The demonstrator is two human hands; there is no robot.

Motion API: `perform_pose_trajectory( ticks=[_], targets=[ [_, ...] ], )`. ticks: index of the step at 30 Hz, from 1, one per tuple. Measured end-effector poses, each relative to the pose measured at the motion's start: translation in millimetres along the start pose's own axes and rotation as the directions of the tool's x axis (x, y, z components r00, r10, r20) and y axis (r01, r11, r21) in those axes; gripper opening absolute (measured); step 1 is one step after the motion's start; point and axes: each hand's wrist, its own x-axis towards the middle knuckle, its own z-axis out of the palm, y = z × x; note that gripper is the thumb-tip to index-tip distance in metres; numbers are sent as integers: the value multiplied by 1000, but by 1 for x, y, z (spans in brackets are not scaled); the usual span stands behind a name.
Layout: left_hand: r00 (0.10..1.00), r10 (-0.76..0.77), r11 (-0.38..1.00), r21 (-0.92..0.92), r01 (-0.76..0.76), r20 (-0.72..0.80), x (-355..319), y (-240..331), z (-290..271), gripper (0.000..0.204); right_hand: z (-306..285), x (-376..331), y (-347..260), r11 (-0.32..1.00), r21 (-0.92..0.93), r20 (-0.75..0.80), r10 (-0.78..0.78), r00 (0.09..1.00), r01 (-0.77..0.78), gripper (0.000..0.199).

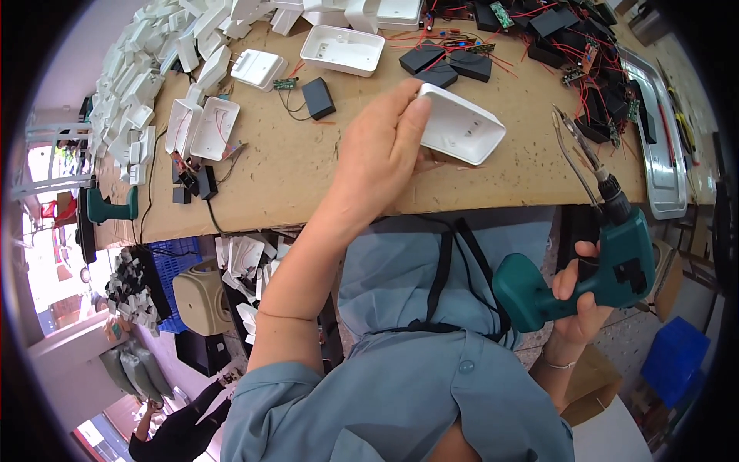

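Note:
My left hand grips a white plastic housing by its left end, thumb over the rim. The housing is an open, tapered shell held tilted above the table. My right hand is wrapped round the handle of a dark green soldering gun, which has a metal tip and a curved feed tube pointing up at the table's right part. The gun is held in front of the table edge, apart from the housing. Black boxes with red wires lie just beyond the housing.
White housings are heaped at the far left. Black boxes, red wires and circuit boards pile up at the far right beside a metal tray. A second green tool lies at the left edge. Another person is at the lower left.

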Motion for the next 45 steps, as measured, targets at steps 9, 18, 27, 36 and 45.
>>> perform_pose_trajectory(
  ticks=[9, 18, 27, 36, 45],
  targets=[
    [978, 139, 945, 315, -84, -156, -19, -18, -5, 45, 6, 9, 4, 999, 33, 88, 26, 996, -29, 69],
    [854, 443, 401, 912, 85, -274, 6, -33, -73, 44, 7, 6, 3, 998, 36, 88, 44, 995, -47, 68],
    [991, 68, 616, 786, 47, -113, -53, -17, -116, 40, -1, 9, 5, 999, 18, 100, 29, 995, -31, 67],
    [884, 454, 338, 939, -54, -113, 18, -36, -130, 24, 18, 17, 7, 996, 76, 151, 28, 988, -39, 69],
    [979, -129, 598, 776, 202, -155, 38, -36, -131, 21, 18, 18, 9, 995, 77, 137, 58, 989, -69, 71]
  ],
)
